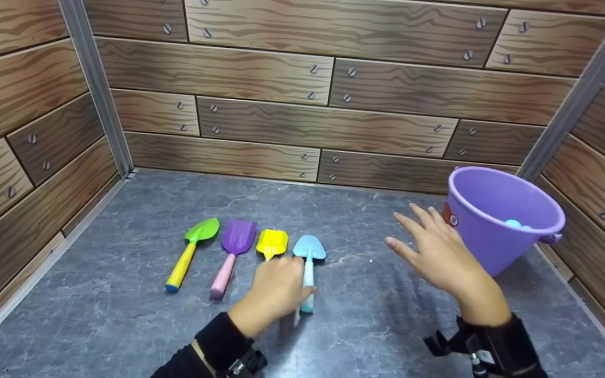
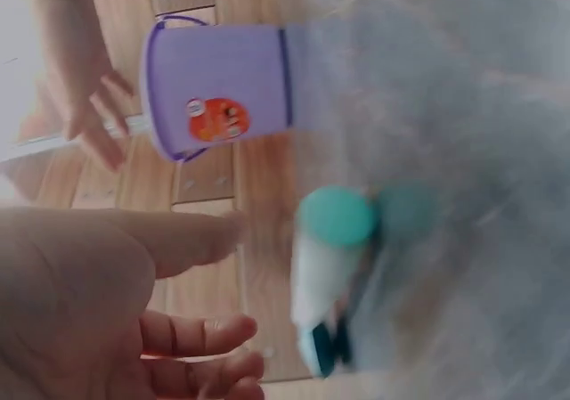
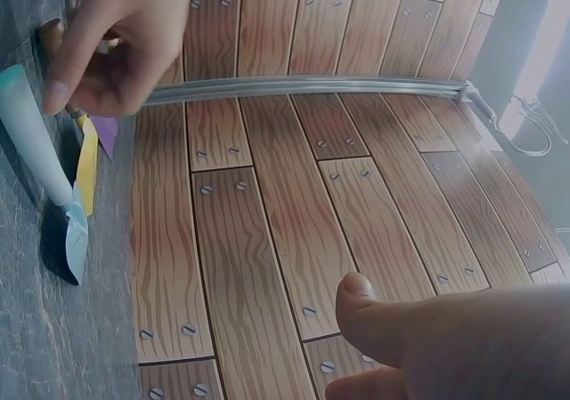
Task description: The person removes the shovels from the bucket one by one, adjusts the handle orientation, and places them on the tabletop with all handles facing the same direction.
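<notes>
A light blue toy shovel [image 1: 310, 248] with a pale handle lies on the grey marbled surface. Over the handle of the yellow shovel [image 1: 272, 242], which it hides, is my left hand [image 1: 276, 283], its thumb right at the blue shovel's handle. In the left wrist view, a gap shows between the loosely bent fingers [image 2: 200, 336] and the blurred blue shovel [image 2: 322, 280]. My right hand [image 1: 436, 254], holding nothing, hovers with spread fingers beside the purple bucket [image 1: 483, 244]. Light blue rounded things [image 1: 513, 223] show inside the bucket.
Left of the yellow shovel lie a purple shovel [image 1: 238, 236] with a pink handle and a green shovel [image 1: 202, 230] with a yellow handle. Wood-patterned walls [image 1: 260, 113] enclose the surface at the back and both sides, with metal strips [image 1: 97, 86] at the corners.
</notes>
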`<state>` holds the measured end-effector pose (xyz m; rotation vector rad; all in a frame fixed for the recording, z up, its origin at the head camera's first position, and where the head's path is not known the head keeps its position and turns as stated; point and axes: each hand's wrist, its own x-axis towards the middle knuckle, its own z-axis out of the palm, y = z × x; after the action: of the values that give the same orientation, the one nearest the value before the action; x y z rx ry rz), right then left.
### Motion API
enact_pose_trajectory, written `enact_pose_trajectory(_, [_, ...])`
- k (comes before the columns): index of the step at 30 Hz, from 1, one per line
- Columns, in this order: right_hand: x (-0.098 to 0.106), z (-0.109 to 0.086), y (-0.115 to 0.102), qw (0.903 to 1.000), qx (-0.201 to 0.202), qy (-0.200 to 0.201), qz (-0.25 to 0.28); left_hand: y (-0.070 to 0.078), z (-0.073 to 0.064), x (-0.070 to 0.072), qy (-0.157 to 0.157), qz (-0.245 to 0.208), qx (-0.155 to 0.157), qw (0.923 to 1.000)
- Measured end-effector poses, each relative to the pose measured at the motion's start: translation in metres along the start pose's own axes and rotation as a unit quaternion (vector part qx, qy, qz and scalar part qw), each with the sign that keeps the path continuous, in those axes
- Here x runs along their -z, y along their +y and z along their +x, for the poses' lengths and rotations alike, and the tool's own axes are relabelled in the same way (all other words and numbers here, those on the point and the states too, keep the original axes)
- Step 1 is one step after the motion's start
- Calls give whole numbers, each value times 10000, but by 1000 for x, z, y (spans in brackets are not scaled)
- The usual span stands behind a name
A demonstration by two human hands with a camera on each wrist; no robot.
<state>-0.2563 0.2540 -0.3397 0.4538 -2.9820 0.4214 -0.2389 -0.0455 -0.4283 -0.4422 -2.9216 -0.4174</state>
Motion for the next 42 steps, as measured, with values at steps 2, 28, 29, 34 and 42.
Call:
enact_pose_trajectory(2, [0, 0, 0, 10000, 9, -3, -3, -4, 1, 5, 56, -9, 175, 9998])
enact_pose_trajectory(28, [3, 1, 1, 10000, 22, 66, 46, -53, 18, -50, -1004, 487, 976, 9889])
enact_pose_trajectory(29, [4, 2, 1, 9999, 27, 93, 60, -53, 19, -52, -969, 491, 961, 9894])
enact_pose_trajectory(34, [13, 4, 7, 9993, -10, 304, 218, -43, 12, -36, -922, 633, 940, 9893])
enact_pose_trajectory(42, [43, 5, 30, 9927, -107, 1139, 377, -56, 21, -55, -937, 891, 935, 9872])
